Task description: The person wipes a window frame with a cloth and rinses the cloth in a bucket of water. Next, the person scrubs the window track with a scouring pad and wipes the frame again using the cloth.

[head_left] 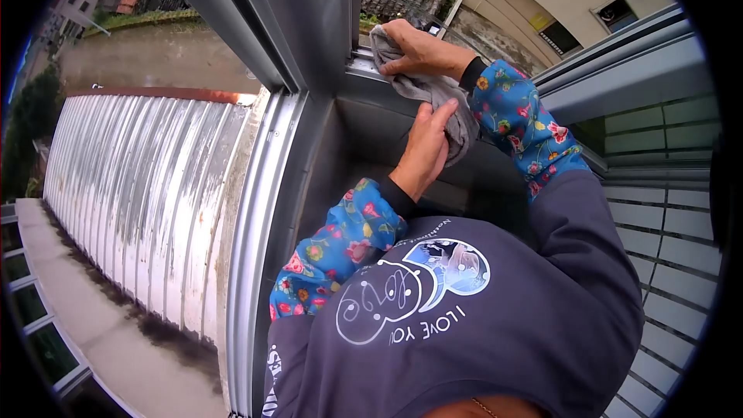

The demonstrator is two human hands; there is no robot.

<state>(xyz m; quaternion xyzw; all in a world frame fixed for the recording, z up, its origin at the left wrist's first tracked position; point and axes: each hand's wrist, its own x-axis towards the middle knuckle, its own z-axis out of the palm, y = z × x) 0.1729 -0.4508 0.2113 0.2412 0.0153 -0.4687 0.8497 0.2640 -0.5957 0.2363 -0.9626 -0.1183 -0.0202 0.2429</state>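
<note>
A grey cloth stretches between my two hands at the window. My right hand is closed on its upper end and presses it against the metal sill track beside the window post. Lower down, my left hand grips the hanging part, thumb on top; some of its fingers are hidden. The cloth's loose end drapes below my right wrist. Both forearms wear blue flowered sleeve covers with dark cuffs.
A grey window post rises left of my hands, and a second sill track runs down the left. Outside lies a corrugated metal roof. A window sash stands at right, near a white tiled wall.
</note>
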